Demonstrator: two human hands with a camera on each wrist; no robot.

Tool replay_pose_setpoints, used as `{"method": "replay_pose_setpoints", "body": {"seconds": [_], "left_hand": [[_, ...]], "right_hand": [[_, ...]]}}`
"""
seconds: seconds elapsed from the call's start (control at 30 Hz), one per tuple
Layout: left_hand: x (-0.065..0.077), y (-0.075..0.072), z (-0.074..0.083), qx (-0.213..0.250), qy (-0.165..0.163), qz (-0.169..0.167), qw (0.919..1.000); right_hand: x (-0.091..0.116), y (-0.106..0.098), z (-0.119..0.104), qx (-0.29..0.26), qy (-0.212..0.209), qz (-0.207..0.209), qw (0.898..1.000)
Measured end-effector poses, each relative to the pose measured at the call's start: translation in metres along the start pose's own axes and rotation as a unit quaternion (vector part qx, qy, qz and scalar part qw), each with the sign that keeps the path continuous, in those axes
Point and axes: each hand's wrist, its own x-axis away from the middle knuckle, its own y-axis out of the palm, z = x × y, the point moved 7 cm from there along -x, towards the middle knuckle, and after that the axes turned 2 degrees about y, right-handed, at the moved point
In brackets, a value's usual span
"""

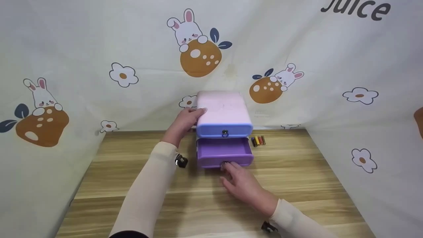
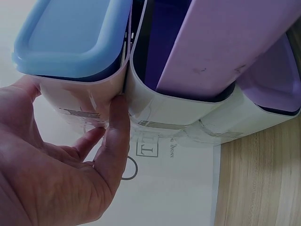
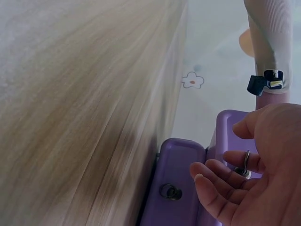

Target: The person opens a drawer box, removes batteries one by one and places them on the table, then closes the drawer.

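A small plastic drawer cabinet (image 1: 223,107) has a pink top and a blue top drawer (image 1: 211,131). Below it, the purple middle drawer (image 1: 210,162) stands pulled out, and its visible inside holds nothing. My left hand (image 1: 188,119) holds the cabinet's upper left edge, thumb on top and fingers against the pale side (image 2: 89,99). At the purple drawer's front is my right hand (image 1: 244,185); in the right wrist view one finger is hooked through its metal ring pull (image 3: 247,159), the others loosely bent. A lower purple drawer (image 3: 181,160) looks shut.
Several small battery-like cylinders (image 1: 258,141) lie on the wooden table (image 1: 290,178) to the right of the cabinet. Behind and beside the table hangs a pale cloth (image 1: 148,99) printed with rabbits and flowers. A dark wrist camera (image 1: 181,161) sits on my left wrist.
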Motion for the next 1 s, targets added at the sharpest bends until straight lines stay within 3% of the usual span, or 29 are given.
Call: {"method": "replay_pose_setpoints", "body": {"seconds": [0.87,1.0], "left_hand": [[-0.001,0.002,-0.001,0.006,0.005,-0.003,1.0000],[-0.002,0.002,-0.001,0.012,0.012,-0.005,0.9998]], "right_hand": [[-0.009,-0.001,0.009,-0.012,0.022,0.004,1.000],[-0.011,-0.003,0.008,-0.015,0.009,0.016,1.000]]}}
